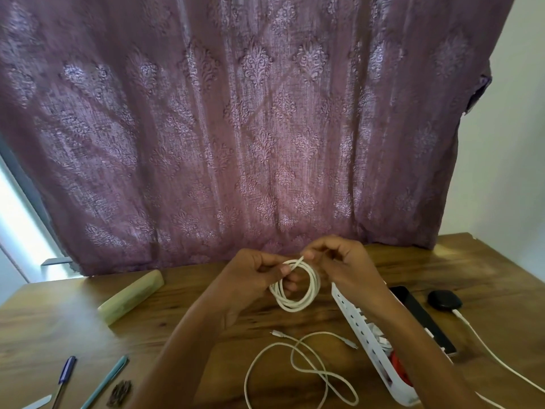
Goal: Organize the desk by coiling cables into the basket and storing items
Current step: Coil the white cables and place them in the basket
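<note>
Between the two hands, just above the worktop [206, 293], hangs the coil [298, 304], a white cable wound into several round loops. The left hand [253, 278] holds the loops, its fingers [284, 270] curled and narrow, the thumb pressed on the top of the ring. The right hand [345, 267] pinches the coil's free end, its fingers [310, 255] narrow on the tip that sticks up from the ring.

Below the fingers, nearer the person, a loose cable [295, 358] lies uncoiled in slack curves on the wood. Right of the fingers, partly under the right forearm, sits the white perforated basket [358, 320], with something red and some white pieces inside. Just beyond it lies a black slab [418, 317], then a round black charger [444, 300] with its own white lead.

Well left of the fingers lies a pale green case [131, 296], and nearer the person two pens [66, 376]. Behind the fingers hangs a purple curtain [236, 128].
</note>
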The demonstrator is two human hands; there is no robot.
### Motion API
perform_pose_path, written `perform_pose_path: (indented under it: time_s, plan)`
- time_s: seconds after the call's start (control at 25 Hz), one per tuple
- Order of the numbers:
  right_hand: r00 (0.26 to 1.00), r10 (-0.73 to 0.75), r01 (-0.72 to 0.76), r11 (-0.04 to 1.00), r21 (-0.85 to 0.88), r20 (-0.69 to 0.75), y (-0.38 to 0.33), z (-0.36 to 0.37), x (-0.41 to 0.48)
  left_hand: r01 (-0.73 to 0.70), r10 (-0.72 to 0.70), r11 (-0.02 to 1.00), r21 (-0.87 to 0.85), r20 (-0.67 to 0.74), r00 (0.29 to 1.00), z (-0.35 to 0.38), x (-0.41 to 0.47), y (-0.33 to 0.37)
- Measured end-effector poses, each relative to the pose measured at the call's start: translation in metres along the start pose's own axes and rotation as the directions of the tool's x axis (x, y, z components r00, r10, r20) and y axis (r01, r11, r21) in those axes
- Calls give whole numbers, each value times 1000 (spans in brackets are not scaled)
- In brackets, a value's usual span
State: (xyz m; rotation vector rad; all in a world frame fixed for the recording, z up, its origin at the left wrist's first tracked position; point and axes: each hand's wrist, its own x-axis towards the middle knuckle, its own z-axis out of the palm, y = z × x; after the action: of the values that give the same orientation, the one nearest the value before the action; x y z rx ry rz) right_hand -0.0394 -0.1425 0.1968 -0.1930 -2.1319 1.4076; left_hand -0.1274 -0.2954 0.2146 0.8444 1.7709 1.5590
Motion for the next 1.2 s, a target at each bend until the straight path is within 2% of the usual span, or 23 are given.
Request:
perform_pose_path:
  time_s: [0.12, 0.24, 0.28, 0.36, 0.44, 0.48, 0.56, 0.64, 0.8, 0.88, 1.04, 1.12, 1.2]
  plan:
    - [984, -134, 118, 984, -134, -120, 4, 3, 0, -56, 58, 998, 38, -57, 997, 6, -2, -3]
    - [977, -129, 101, 981, -167, -167, 1, 9, -4, -84, 83, 996, 0, -141, 987, 13, -3, -2]
    - [984, -76, 54, 989, -134, -160, 0, 10, -6, -93, 89, 996, -16, -164, 982, 15, -3, -3]
    - [988, 108, -100, 991, 86, -107, -2, 13, -9, -111, 102, 993, -32, -207, 973, 17, -3, -3]
    - [958, 287, -276, 894, 352, 21, -7, 12, -11, -132, 118, 991, -34, -268, 956, 17, -2, -3]
    - [950, 302, -308, 864, 399, 78, -9, 11, -13, -141, 124, 989, -37, -293, 948, 17, -2, -2]
    - [956, 264, -292, 888, 355, 128, -11, 10, -15, -151, 131, 988, -38, -319, 939, 18, 0, -1]
    - [956, 271, -293, 905, 307, 113, -12, 11, -17, -146, 130, 989, -22, -327, 936, 19, 1, -2]
    - [937, 301, -345, 870, 353, 175, -8, 7, -16, -143, 150, 989, 46, -358, 922, 21, 2, -5]
    - [910, 306, -408, 781, 472, 280, -4, 4, -16, -151, 175, 984, 93, -360, 916, 22, 3, -7]
    - [835, 277, -550, 421, 721, 475, 7, 6, -14, -170, 221, 970, 171, -347, 911, 25, 6, -7]
    - [829, 276, -558, 374, 741, 486, 9, 7, -13, -162, 232, 964, 211, -367, 901, 26, 5, -9]
    - [846, 289, -533, 419, 735, 448, 8, 7, -13, -155, 259, 946, 283, -378, 889, 26, 3, -12]
